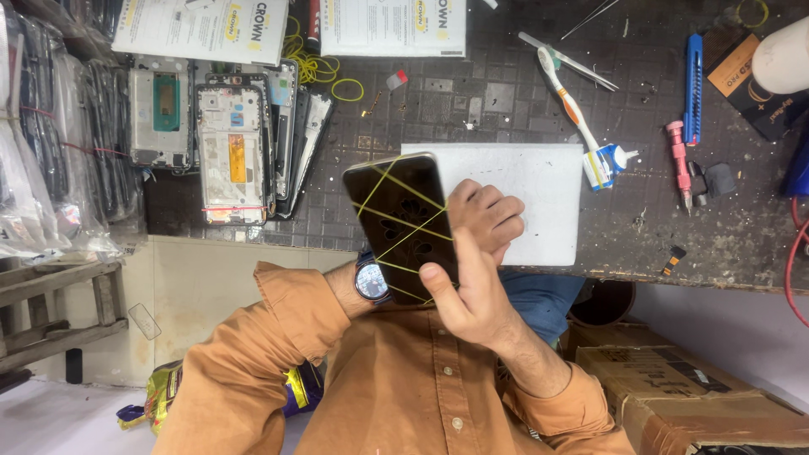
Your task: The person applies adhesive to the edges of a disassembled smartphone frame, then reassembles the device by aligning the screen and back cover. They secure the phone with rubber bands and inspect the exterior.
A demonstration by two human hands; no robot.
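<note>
A dark smartphone is held up over my lap, its screen crossed by several yellow rubber bands. My right hand grips its right edge, thumb pressed on the lower glass and fingers curled beside and behind it. My left hand sits behind the phone's lower left and is almost wholly hidden. Only the wrist with a round watch shows, so its grip cannot be seen clearly. Both sleeves are orange.
A white sheet lies on the dark work mat just behind the phone. Phone frames are stacked at left, with loose yellow rubber bands nearby. A toothbrush, blue knife and pink screwdriver lie at right. Below is a cardboard box.
</note>
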